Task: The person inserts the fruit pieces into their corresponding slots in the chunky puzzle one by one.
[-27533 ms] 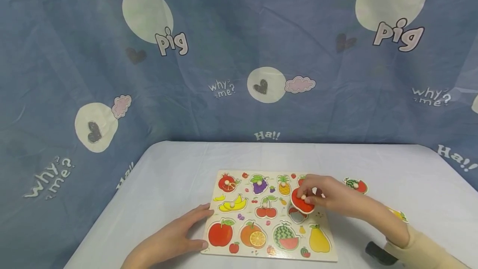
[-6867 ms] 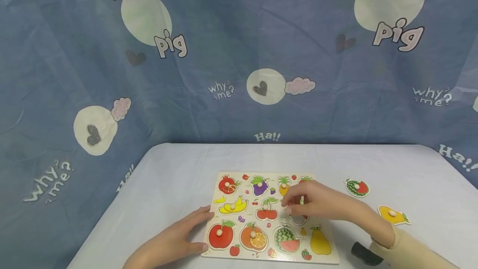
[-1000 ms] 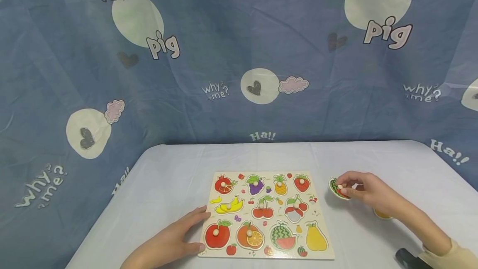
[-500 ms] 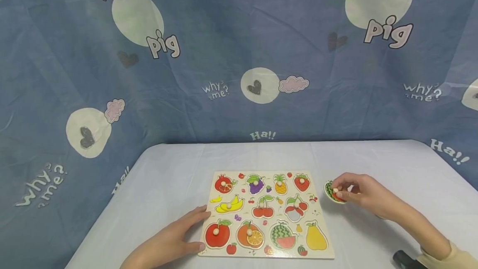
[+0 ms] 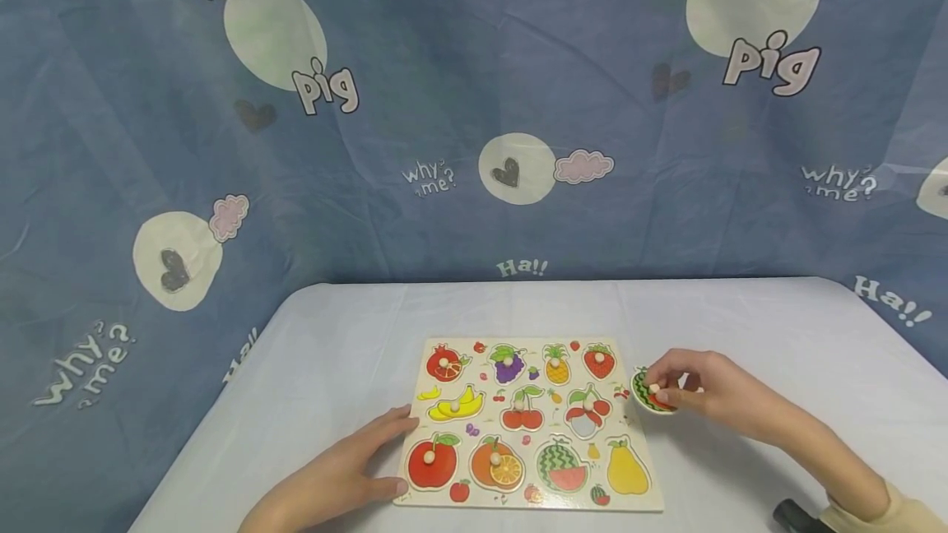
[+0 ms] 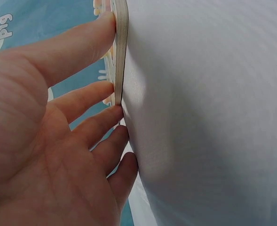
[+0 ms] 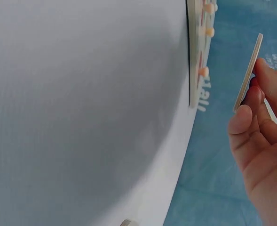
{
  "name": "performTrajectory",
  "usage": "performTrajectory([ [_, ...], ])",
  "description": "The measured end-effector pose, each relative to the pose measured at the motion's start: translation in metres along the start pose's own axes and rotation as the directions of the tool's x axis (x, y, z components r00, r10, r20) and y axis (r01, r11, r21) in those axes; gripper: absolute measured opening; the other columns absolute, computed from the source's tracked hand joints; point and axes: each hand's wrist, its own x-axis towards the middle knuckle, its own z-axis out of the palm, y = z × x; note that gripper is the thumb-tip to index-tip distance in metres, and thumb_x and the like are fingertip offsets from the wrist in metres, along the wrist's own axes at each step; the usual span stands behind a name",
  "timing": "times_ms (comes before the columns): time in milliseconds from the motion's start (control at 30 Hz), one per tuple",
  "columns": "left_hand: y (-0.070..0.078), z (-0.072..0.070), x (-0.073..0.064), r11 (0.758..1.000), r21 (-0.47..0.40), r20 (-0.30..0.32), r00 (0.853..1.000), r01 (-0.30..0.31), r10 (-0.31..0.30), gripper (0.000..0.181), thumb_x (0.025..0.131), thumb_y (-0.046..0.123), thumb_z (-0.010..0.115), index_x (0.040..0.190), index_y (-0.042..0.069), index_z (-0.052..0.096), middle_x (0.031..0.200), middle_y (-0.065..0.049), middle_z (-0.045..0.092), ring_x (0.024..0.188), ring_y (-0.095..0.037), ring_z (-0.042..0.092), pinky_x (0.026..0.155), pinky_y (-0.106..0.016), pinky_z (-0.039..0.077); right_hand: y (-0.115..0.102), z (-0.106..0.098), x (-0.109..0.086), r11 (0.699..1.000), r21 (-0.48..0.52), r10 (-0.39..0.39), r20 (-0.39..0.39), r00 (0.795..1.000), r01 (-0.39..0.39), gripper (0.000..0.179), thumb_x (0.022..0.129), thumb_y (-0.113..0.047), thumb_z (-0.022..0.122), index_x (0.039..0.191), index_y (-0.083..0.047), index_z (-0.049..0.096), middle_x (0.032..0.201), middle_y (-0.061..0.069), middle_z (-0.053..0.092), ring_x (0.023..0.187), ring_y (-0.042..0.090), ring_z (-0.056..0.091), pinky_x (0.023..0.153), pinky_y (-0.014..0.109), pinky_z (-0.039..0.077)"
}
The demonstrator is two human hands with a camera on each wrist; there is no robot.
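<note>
My right hand (image 5: 714, 389) pinches the wooden knob of a round watermelon puzzle piece (image 5: 641, 393), holding it tilted beside the right edge of a wooden fruit puzzle board (image 5: 649, 502). In the right wrist view the piece (image 7: 248, 77) shows edge-on, raised off the white table. My left hand (image 5: 344, 463) rests at the board's left edge, thumb and fingertips touching it, fingers loosely spread. Knobbed pieces such as the apple (image 5: 431, 467) and orange (image 5: 489, 467) sit in the board. The watermelon slot (image 5: 559, 467) and pear slot (image 5: 628, 470) show printed pictures without knobs.
The board lies flat on the white tabletop (image 5: 355, 336). A small edge of another piece (image 7: 128, 222) peeks in at the bottom of the right wrist view. Behind the table hangs a blue printed curtain (image 5: 415, 237). A dark object (image 5: 800, 516) sits by my right sleeve.
Over the last second my right hand has lifted the watermelon piece and carried it left toward the board. Apple and orange pieces have been placed since the oldest frame. My left hand stays put.
</note>
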Motion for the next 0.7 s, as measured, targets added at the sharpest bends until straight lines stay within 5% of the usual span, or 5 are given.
performTrajectory([
  [700, 0.003, 0.000, 0.000, 0.999, 0.049, -0.013, 1.000, 0.001, -0.001, 0.079, 0.075, 0.040, 0.083, 0.145, 0.026, 0.049, 0.155, -0.004, 0.037, 0.136, -0.031, 0.038, 0.102, -0.064, 0.038, -0.019, 0.020, 0.001, 0.985, 0.003, -0.171, 0.035, 0.985, 0.171, 0.012, 0.090, -0.018, 0.073, 0.098, -0.025, 0.068, 0.088, -0.010, 0.065, 0.078, 0.007, 0.058, 0.064, 0.023, 0.049],
])
